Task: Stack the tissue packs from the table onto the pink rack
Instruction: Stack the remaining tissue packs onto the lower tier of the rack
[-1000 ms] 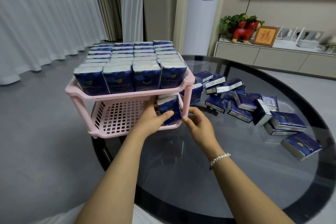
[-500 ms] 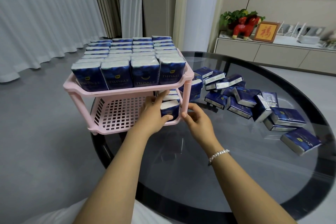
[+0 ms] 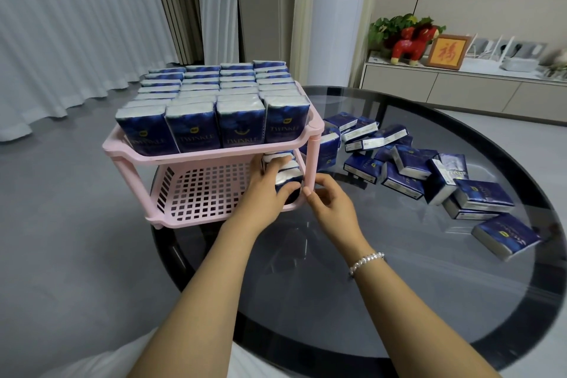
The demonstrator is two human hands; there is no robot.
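Observation:
A pink two-tier rack stands at the left edge of the round glass table. Its top tier is packed with upright blue tissue packs. On the lower grid shelf, at the front right corner, my left hand grips a blue tissue pack, thumb across its front, against other packs behind it. My right hand sits just outside the rack's front right post, fingers loosely curled and holding nothing. Several loose packs lie in a heap on the table to the right.
Most of the lower shelf left of my hand is bare grid. One pack lies apart near the table's right edge. A low cabinet with a red figurine stands beyond the table, and curtains hang at the left.
My left hand has carried the pack from the rack's front edge deeper into the lower shelf's right corner. My right hand has let go of it and stays beside the post.

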